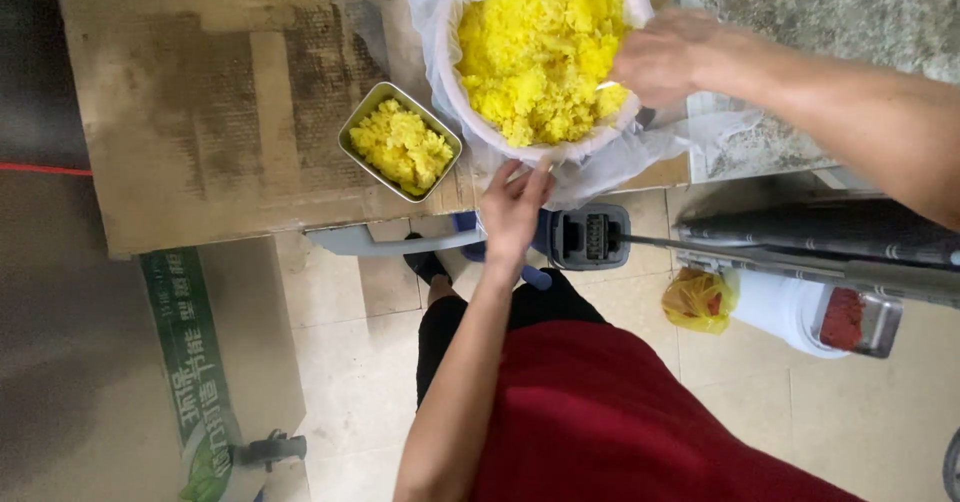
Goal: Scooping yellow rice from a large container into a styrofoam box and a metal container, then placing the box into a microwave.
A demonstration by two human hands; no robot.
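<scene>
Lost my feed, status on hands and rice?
Left hand on lined bowl rim. Right hand in yellow rice. Filled tin beside. Nothing blocking.

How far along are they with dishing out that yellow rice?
Already done: the small metal tray holds a mound of yellow rice. In hand: the right hand is in the rice in the big lined bowl, while the left hand touches its edge. Left: the bowl is heaped full.
</scene>
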